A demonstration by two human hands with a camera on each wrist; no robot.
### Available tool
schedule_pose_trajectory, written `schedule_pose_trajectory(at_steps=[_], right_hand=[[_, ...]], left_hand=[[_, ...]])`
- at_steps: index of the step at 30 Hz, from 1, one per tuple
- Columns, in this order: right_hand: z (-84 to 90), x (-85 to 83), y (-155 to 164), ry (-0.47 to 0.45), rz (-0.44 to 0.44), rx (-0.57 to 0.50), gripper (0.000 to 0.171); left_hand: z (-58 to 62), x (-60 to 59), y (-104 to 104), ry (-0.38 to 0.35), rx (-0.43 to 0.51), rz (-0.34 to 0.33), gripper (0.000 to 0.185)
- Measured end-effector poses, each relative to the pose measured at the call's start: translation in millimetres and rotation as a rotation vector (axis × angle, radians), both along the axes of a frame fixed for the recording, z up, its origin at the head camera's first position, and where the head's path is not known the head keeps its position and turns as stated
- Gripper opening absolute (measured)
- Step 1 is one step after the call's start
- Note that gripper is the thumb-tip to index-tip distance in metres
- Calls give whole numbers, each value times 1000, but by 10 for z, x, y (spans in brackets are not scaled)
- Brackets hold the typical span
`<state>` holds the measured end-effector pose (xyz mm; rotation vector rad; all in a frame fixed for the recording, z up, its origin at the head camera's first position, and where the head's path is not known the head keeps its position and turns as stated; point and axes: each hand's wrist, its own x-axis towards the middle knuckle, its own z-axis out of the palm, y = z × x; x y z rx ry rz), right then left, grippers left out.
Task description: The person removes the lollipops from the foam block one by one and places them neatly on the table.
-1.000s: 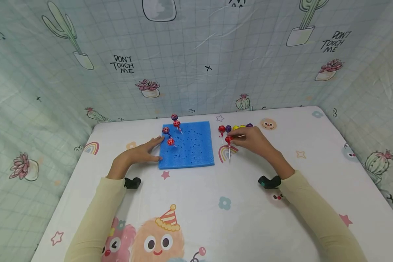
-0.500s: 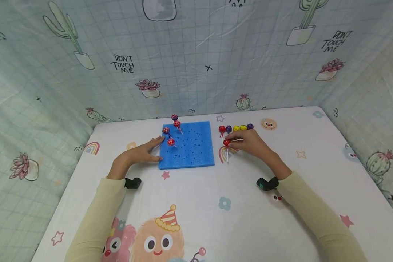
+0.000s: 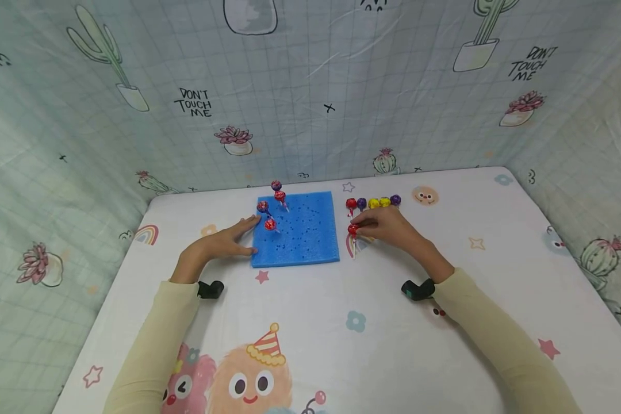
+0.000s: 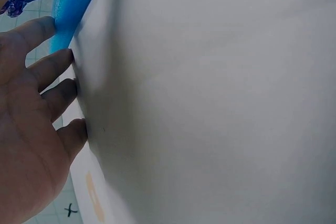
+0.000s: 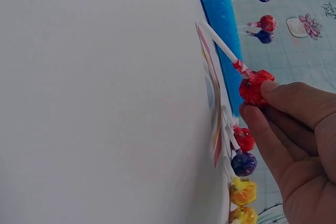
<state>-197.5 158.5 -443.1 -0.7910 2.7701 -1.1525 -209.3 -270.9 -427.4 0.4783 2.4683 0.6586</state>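
My right hand [image 3: 385, 225] pinches a red-wrapped lollipop [image 5: 256, 87] by its candy head between thumb and fingers, the white stick pointing down toward the table. It is just right of a blue foam block [image 3: 310, 230] dotted with small holes. Four-fingered spread shows on my left hand [image 4: 31, 108], which rests against the block's left edge with thumb and fingertips [image 3: 253, 250] at its side. In the block's left part stand several lollipops, among them a red one [image 3: 270, 224] and a dark purple-and-red one [image 3: 262, 206], sticks in the foam.
Behind my right hand lies a row of lollipops: a red one [image 3: 351, 203], a purple one [image 3: 361, 203], two yellow ones [image 3: 374, 203] and another purple one [image 3: 395, 199]. A white table cover [image 3: 310, 322] with cartoon prints meets a patterned curtain [image 3: 290, 86] at the back.
My right hand has moved a little left and toward me with the red lollipop, closer to the foam block. My left hand has stayed at the block's left edge.
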Motion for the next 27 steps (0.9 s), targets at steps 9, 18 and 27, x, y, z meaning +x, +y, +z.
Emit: schedule_pose_trajectory(at_steps=[9, 18, 27], right_hand=[[-21, -25, -18, 1, -2, 16, 20], [-18, -24, -27, -15, -13, 31, 21], [-15, -17, -28, -31, -15, 38, 21]], left_hand=[[-22, -12, 2, 16, -3, -10, 97], [-9, -4, 4, 16, 8, -12, 97], [-4, 5, 9, 8, -8, 0, 97]])
